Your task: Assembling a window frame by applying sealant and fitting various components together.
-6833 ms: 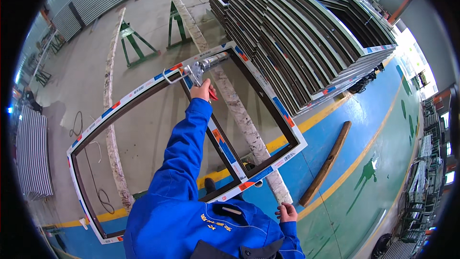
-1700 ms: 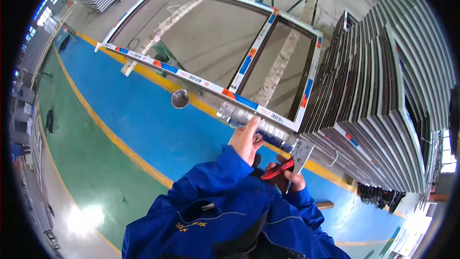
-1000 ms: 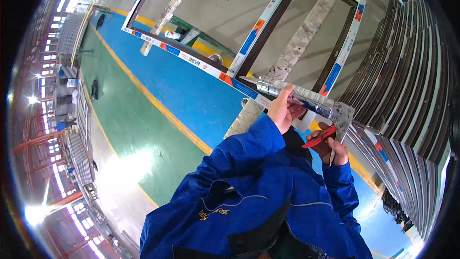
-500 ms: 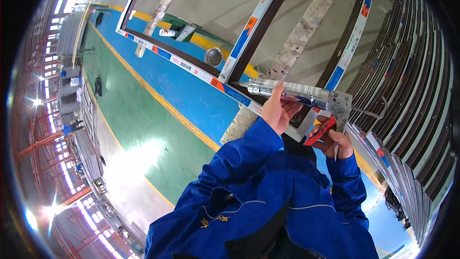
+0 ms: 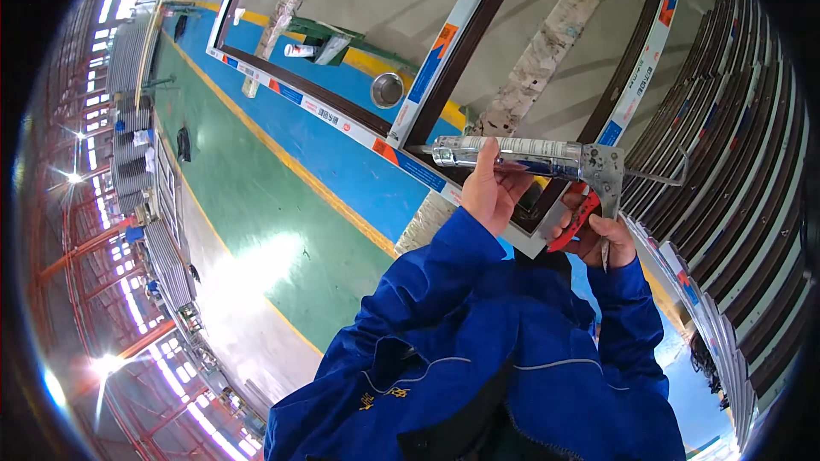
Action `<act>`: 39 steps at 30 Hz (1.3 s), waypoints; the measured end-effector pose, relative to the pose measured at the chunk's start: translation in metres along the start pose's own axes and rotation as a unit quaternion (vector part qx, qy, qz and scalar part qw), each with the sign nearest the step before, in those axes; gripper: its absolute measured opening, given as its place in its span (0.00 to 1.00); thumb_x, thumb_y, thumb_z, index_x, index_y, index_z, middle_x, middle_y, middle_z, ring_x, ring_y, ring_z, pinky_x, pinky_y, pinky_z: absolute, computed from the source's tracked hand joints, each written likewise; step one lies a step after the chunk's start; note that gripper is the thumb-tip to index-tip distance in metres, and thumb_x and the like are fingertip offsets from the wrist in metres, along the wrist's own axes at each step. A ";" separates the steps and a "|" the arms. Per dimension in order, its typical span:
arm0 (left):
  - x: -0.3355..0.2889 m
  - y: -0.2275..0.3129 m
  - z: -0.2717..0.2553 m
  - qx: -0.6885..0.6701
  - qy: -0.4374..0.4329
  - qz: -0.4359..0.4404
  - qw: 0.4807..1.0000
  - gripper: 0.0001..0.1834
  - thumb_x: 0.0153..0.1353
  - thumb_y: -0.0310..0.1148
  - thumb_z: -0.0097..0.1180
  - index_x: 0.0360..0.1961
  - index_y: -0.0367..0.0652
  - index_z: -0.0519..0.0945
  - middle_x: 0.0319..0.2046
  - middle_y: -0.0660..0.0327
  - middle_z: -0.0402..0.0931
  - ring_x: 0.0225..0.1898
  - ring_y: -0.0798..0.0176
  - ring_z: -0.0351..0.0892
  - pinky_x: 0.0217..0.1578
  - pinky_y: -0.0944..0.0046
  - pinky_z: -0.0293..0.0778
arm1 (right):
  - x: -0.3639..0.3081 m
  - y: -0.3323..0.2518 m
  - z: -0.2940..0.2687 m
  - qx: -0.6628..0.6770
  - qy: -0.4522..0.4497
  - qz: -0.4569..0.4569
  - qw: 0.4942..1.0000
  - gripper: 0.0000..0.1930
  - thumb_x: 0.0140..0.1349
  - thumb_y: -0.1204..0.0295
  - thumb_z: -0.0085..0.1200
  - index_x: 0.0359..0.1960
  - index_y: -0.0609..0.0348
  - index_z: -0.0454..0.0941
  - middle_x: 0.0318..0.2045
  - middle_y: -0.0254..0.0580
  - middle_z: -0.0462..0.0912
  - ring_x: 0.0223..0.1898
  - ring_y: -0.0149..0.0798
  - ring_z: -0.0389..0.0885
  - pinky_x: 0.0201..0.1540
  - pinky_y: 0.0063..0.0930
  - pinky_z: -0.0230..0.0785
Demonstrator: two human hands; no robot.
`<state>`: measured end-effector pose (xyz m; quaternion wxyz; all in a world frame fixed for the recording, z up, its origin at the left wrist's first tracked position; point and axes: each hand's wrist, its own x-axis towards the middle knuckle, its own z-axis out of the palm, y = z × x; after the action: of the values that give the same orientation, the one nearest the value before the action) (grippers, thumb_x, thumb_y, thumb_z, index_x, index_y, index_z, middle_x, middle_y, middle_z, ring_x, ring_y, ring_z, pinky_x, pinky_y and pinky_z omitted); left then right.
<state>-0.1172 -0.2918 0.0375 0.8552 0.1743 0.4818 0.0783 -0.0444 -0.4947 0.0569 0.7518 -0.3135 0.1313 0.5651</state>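
Observation:
A silver caulking gun (image 5: 547, 159) with a tube in it lies level across both my hands, its nozzle pointing left. My left hand (image 5: 493, 194) supports the barrel from below, thumb up along its near side. Around the handle and red trigger (image 5: 575, 222) are closed the fingers of my right hand (image 5: 602, 239). The nozzle tip is at the inner corner of a window frame (image 5: 424, 172), beside the joint of its middle bar. The frame is dark brown, with white, blue and orange protective film on its faces.
Mottled support beams (image 5: 547, 43) run beneath the frame. Below it are a round metal tin (image 5: 387, 90) and a white tube (image 5: 299, 50). Many stacked frame profiles (image 5: 726, 171) stand close on my right. A green and blue floor (image 5: 248, 179) with yellow lines stretches left.
The caulking gun and both hands have shifted slightly relative to the frame, with the nozzle still at the corner. My view has turned a little. Both hands keep their hold.

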 end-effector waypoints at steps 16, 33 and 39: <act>0.009 0.000 0.004 -0.014 0.012 0.013 1.000 0.20 0.60 0.50 0.56 0.31 0.42 0.76 0.26 0.59 0.77 0.30 0.62 0.78 0.36 0.62 0.78 | 0.021 -0.007 -0.015 0.028 -0.058 -0.004 0.998 0.21 0.56 0.62 0.53 0.46 0.66 0.71 0.25 0.48 0.75 0.27 0.47 0.79 0.32 0.44 0.76; 0.010 0.000 0.002 -0.021 0.004 0.007 1.000 0.18 0.61 0.49 0.55 0.32 0.43 0.77 0.26 0.61 0.78 0.32 0.63 0.79 0.39 0.61 0.78 | 0.021 -0.006 -0.020 -0.015 -0.058 -0.018 0.998 0.21 0.60 0.61 0.50 0.47 0.67 0.69 0.24 0.47 0.75 0.26 0.47 0.78 0.31 0.43 0.76; 0.014 -0.002 0.001 -0.024 -0.014 0.001 1.000 0.17 0.61 0.48 0.56 0.32 0.44 0.77 0.27 0.62 0.79 0.33 0.64 0.80 0.39 0.61 0.78 | 0.020 -0.009 -0.018 -0.023 -0.054 -0.028 0.998 0.21 0.58 0.62 0.52 0.46 0.67 0.70 0.23 0.47 0.75 0.25 0.46 0.78 0.29 0.42 0.76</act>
<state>-0.1093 -0.2896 0.0265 0.8657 0.1551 0.4675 0.0889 -0.0267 -0.4925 0.0347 0.7659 -0.3030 0.0684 0.5629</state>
